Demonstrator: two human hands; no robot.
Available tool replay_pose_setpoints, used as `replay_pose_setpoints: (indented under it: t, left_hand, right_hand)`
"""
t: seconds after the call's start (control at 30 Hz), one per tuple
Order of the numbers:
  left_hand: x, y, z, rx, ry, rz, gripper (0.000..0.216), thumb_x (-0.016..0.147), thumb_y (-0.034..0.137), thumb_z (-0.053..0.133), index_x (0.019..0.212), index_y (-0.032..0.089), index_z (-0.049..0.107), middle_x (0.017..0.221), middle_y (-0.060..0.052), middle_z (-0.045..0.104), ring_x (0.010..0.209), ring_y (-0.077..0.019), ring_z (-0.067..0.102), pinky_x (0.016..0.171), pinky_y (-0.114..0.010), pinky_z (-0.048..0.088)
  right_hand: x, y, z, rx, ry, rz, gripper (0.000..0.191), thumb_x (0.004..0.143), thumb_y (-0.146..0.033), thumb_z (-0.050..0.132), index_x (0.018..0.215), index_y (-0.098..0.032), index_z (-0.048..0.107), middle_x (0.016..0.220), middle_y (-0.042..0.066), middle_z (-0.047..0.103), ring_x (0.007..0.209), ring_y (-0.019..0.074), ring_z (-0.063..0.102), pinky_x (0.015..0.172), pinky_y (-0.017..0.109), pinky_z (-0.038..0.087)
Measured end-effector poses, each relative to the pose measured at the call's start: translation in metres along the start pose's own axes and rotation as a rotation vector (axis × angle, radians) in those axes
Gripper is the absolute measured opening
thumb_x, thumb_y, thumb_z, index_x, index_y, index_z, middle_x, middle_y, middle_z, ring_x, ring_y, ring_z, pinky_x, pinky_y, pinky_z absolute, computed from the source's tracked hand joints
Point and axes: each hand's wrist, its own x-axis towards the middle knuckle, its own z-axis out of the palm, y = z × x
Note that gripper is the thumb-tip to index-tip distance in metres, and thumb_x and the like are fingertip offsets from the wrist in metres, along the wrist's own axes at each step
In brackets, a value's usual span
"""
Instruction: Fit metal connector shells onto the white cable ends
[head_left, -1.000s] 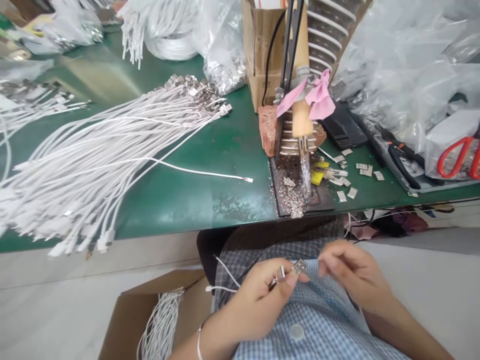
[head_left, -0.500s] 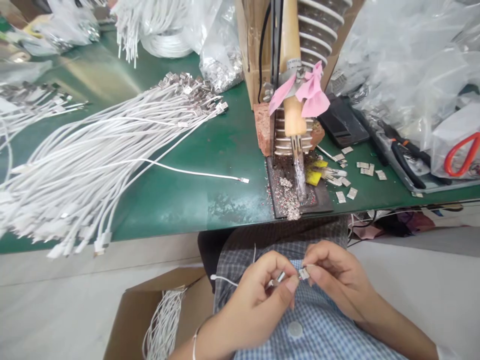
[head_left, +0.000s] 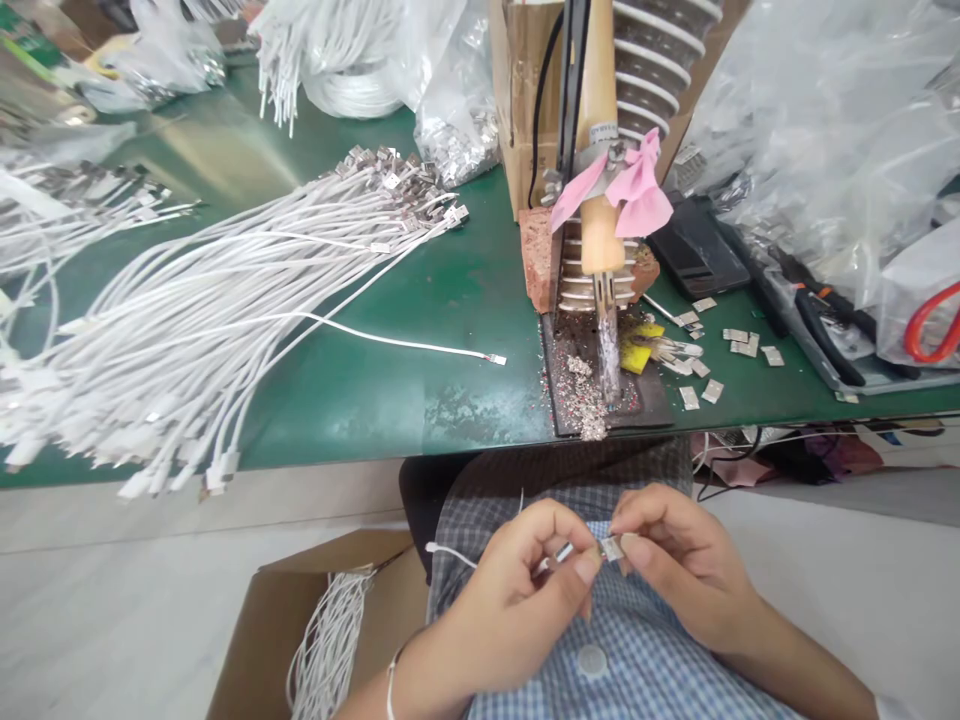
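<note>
Above my lap, my left hand (head_left: 536,590) pinches a white USB cable (head_left: 452,553) near its end, the tail sticking out to the left. My right hand (head_left: 679,565) faces it, thumb and forefinger closed on a small metal USB connector (head_left: 612,548) at that cable's end. The fingertips of the two hands nearly meet, and the joint between wire and connector is partly hidden by them. Above the hands, at the table edge, a soldering iron (head_left: 606,330) with a wooden handle is fixed tip down, a pink cloth strip (head_left: 641,190) tied round its clamp.
A large bundle of white cables (head_left: 225,280) covers the left of the green table (head_left: 360,400). Solder crumbs lie on a dark plate (head_left: 562,400). Loose connectors (head_left: 742,343), pliers (head_left: 829,330) and plastic bags (head_left: 825,130) are at right. A carton (head_left: 270,620) holding cables stands below left.
The view has shifted slightly, so the table things appear a little farther right. Both hands keep the same pinch on the cable and connector, with hardly any movement.
</note>
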Motion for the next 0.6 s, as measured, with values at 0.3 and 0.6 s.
replay_pose_setpoints:
  t: [0.3,0.6]
  left_hand:
    - [-0.0018,-0.0037,-0.0013,0.013,-0.033,0.006,0.022,0.094,0.037,0.053,0.085,0.018,0.050,0.063,0.003,0.051,0.056,-0.0094,0.045,0.055,-0.021,0.037]
    - [-0.0028,0.0013,-0.0020,-0.006,-0.051,0.017,0.021,0.094,0.037,0.052,0.085,0.018,0.049,0.064,0.003,0.049,0.054,-0.0088,0.044,0.051,-0.020,0.036]
  right_hand:
    - [-0.0028,-0.0014,-0.0002,-0.043,-0.029,0.024,0.015,0.096,-0.037,0.054,0.092,-0.025,0.061,0.070,-0.001,0.057,0.059,0.0124,0.053,0.054,0.025,0.044]
    - [-0.0018,-0.0019,0.0003,-0.045,-0.053,0.024,0.013,0.097,-0.035,0.054,0.093,-0.025,0.061,0.073,-0.001,0.057,0.061,0.0123,0.053,0.056,0.025,0.044]
